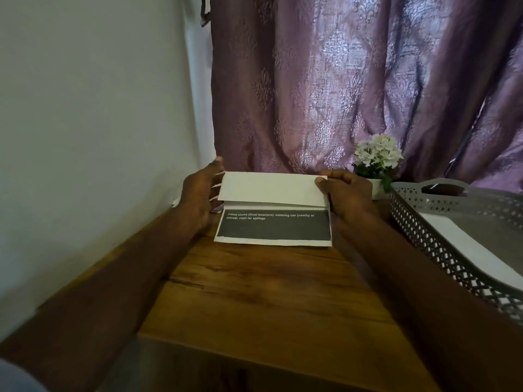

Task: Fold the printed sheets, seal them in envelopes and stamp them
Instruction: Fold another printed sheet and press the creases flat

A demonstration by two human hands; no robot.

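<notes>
Printed sheet (273,227) sits on the wooden tabletop (268,301) between both hands, partly folded: white top flap brought down over the middle, dark printed panel with a couple of lines of white text exposed on the near side. Left hand (201,193) is at the sheet's left edge, fingers fairly straight and spread along the fold, thumb up past the far corner; looks relaxed, not curled around the paper. Right hand (346,195) is at the right edge, thumb on top of the flap's corner with fingers behind it, pinching that corner. More white paper edges (177,202) poke out just beyond the left hand by the wall, too hidden to identify. Right of the right hand: grey perforated tray (430,236) holding a white sheet (467,244). Small white pot with white flowers (377,158) sits just behind the right hand, next to the tray's far corner. Purple patterned curtain (353,80) hangs behind everything, plain wall (85,123) to the left of the left hand.
</notes>
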